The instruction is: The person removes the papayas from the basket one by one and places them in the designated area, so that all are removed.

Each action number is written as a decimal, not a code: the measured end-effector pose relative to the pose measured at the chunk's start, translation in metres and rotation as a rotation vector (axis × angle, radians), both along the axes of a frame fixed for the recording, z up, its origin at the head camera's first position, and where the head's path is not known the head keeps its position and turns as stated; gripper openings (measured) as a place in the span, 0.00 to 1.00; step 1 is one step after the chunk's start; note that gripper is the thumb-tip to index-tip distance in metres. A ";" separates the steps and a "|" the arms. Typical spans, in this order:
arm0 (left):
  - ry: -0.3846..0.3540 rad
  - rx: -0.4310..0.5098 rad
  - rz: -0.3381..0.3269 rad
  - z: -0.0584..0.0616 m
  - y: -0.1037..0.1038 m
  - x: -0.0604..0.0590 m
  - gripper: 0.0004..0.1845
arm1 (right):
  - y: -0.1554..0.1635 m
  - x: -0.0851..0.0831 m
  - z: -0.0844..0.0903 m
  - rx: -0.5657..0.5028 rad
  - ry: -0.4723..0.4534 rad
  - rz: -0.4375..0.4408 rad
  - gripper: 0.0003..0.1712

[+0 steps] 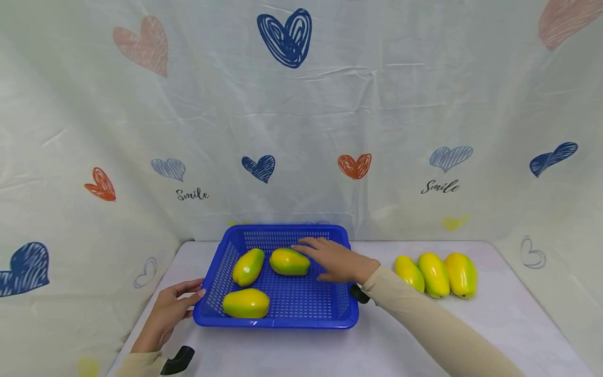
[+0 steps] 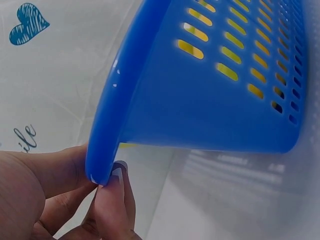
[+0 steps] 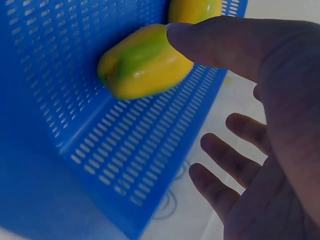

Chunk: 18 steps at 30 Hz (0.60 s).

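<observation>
A blue plastic basket with slotted walls stands on the table and holds three yellow-green papayas. One papaya lies at the left, another near the front left corner, and a third toward the back middle. My left hand pinches the basket's left rim between thumb and fingers. Over the right part of the basket is my right hand, fingers spread and holding nothing. It is nearest the back middle papaya; whether they touch I cannot tell.
Three more papayas lie side by side on the white table, right of the basket and beyond my right forearm. A pale curtain printed with hearts hangs behind the table and along its sides.
</observation>
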<state>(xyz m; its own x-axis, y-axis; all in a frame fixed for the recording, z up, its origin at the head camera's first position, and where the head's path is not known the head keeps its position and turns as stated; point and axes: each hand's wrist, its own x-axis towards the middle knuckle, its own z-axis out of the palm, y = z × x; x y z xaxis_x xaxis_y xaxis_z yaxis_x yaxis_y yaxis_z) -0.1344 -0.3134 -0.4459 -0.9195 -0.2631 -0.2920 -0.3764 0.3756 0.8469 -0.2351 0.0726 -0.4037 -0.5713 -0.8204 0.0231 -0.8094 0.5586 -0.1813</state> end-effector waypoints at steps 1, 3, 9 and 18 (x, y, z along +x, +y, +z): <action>0.002 0.000 -0.001 0.000 0.000 0.000 0.29 | -0.002 -0.001 -0.001 -0.001 -0.004 0.001 0.51; 0.000 0.001 0.003 0.000 0.000 0.000 0.29 | -0.007 -0.002 -0.001 0.001 -0.027 -0.004 0.51; -0.002 0.003 0.008 0.000 0.000 0.000 0.28 | -0.021 -0.008 -0.007 0.025 -0.086 -0.031 0.51; -0.001 0.004 0.013 0.001 0.001 0.000 0.29 | -0.039 -0.017 -0.020 0.099 -0.106 -0.047 0.52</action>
